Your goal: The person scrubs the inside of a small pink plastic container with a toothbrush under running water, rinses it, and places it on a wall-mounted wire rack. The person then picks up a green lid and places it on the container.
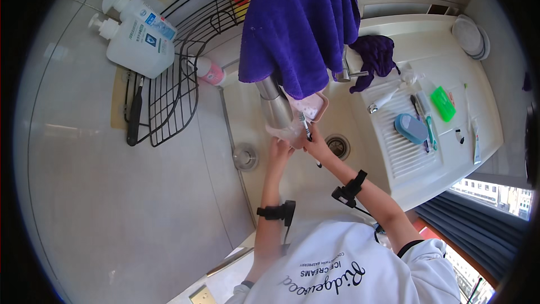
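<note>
My right hand [316,145] is closed round a dark-handled toothbrush [304,122], its bristle head pointing up and its handle end showing below the fingers. Close beside it, my left hand [280,151] is closed at the lower edge of a pale pinkish, translucent thing [286,133] whose kind I cannot make out. Just above the hands stands a shiny metal cylinder [275,108], its top hidden under a draped purple towel [298,28]. Behind the toothbrush lies a pink-rimmed tray [319,110], partly covered by the towel.
Left of the basin [239,129], a black wire rack [180,87] stands near two pump bottles [140,45]. A drain [337,145] lies right of my hands. The ribbed board [402,157] bears a blue brush [411,128], a green box [443,103] and a dark cloth [374,59].
</note>
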Tool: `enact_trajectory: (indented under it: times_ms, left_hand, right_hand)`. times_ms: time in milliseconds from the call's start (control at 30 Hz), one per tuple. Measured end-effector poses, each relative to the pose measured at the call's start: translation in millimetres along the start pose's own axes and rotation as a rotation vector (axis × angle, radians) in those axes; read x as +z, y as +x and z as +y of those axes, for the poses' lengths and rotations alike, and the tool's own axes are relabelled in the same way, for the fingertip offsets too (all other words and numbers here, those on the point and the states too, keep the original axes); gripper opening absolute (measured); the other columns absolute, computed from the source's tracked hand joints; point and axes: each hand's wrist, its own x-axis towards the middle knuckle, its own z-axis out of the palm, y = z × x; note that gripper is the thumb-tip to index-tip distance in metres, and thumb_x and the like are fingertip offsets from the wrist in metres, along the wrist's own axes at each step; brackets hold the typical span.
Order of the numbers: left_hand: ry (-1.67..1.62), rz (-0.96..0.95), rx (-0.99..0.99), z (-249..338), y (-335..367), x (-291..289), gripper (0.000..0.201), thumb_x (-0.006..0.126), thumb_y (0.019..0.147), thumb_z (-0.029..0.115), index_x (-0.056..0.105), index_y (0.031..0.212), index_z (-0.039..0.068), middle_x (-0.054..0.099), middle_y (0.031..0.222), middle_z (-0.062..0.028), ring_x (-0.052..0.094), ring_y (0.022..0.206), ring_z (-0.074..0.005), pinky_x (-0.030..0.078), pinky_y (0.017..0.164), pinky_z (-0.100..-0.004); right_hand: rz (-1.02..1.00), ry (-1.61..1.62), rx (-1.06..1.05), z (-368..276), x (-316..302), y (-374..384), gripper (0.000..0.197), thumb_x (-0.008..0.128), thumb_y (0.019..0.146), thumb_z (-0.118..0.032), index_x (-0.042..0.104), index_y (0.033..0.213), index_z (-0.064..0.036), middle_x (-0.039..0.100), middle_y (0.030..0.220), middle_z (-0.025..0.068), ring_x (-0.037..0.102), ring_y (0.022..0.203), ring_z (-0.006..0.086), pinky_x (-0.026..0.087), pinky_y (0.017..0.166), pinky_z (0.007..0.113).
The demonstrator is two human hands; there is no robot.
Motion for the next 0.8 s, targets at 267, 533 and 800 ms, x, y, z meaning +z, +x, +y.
enact_trajectory:
  times_ms: [267,533,800]
  left_hand:
    - [-0.187,-0.037,-0.072,6,-11,-24,0.045,0.049,0.090,0.031,0.034,0.126,0.008,0.045,0.122,-0.0060,0.045,0.114,-0.0200,0.041,0.092,-0.0393]
    - [-0.050,0.222,-0.092,-6,0,-34,0.049,0.047,0.090,0.038,0.038,0.124,0.004,0.047,0.120,-0.0084,0.046,0.110,-0.0181,0.040,0.088,-0.0295]
    - [0.239,0.511,0.146,3,4,-10,0.042,0.043,0.091,0.031,0.047,0.112,-0.005,0.054,0.105,-0.0177,0.051,0.097,-0.0244,0.038,0.085,-0.0342]
  right_hand:
    - [-0.108,-0.189,-0.132,-8,-9,6,0.044,0.053,0.081,-0.010,0.034,0.120,-0.0022,0.055,0.093,0.0183,0.056,0.081,0.0277,0.045,0.068,0.036]
    - [-0.010,-0.593,-0.164,10,-4,8,0.021,0.044,0.086,-0.010,0.045,0.108,-0.0079,0.058,0.068,0.0197,0.059,0.063,0.0376,0.045,0.057,0.043]
    - [-0.046,-0.257,-0.580,10,-8,13,0.026,0.050,0.084,-0.011,0.051,0.109,-0.0058,0.059,0.068,0.0169,0.062,0.068,0.0285,0.048,0.064,0.036]
